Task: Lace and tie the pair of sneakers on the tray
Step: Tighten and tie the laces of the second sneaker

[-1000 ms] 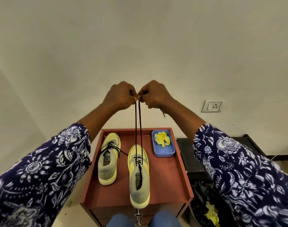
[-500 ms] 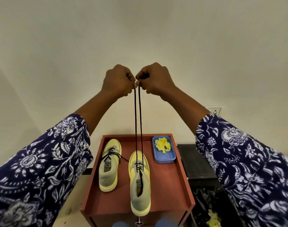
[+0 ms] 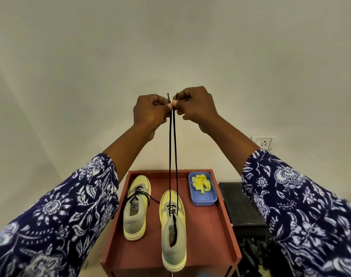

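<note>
Head view shows the left hand (image 3: 150,110) and right hand (image 3: 194,105) raised side by side, each pinching one tip of the black lace (image 3: 173,148) drawn taut from the right sneaker (image 3: 173,232) on the tray (image 3: 210,226). Seemingly evening the ends mid-lacing; next, threading the remaining eyelets. The left sneaker (image 3: 136,208) looks tied already.

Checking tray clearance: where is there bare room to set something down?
Bare tray floor lies between the right sneaker and the right wall, nearer than the blue box. A narrower strip runs before the left sneaker. Between the sneakers it is tight.
</note>
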Available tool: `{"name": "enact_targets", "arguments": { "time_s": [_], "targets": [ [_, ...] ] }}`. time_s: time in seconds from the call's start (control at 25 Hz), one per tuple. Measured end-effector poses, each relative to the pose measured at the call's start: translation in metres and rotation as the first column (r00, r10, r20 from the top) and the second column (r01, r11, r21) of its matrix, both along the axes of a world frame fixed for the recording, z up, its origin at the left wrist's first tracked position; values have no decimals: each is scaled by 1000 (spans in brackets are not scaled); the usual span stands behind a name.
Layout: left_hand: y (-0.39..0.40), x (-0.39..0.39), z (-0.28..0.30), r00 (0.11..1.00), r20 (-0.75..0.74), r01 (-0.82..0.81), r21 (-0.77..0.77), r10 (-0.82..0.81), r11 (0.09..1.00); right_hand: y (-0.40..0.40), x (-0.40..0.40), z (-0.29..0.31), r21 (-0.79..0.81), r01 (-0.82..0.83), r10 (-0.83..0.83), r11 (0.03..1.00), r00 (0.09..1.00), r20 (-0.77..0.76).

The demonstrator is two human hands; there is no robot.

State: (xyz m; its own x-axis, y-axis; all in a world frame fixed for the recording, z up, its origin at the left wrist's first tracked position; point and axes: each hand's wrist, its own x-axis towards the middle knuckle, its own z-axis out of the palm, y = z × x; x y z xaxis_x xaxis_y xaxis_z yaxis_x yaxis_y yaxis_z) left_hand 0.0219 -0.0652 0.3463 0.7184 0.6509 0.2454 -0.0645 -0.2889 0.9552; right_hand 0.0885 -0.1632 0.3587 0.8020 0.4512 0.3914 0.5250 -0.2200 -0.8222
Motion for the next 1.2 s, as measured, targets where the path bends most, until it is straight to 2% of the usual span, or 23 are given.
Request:
{"name": "enact_targets", "arguments": {
  "time_s": [0.2, 0.92, 1.2],
  "targets": [
    [0, -2, 3, 1000, -4, -9, 63, 9, 998, -3, -6, 5, 5, -28, 28, 1000, 999, -27],
    [-5, -11, 6, 1000, -6, 1, 117, -1, 993, -12, -16, 12, -21, -30, 28, 999, 997, -71],
    [-6, -9, 1, 1000, -28, 5, 209, 0, 978, -13, -17, 8, 1, -47, 46, 999, 991, -129]
  ]
}}
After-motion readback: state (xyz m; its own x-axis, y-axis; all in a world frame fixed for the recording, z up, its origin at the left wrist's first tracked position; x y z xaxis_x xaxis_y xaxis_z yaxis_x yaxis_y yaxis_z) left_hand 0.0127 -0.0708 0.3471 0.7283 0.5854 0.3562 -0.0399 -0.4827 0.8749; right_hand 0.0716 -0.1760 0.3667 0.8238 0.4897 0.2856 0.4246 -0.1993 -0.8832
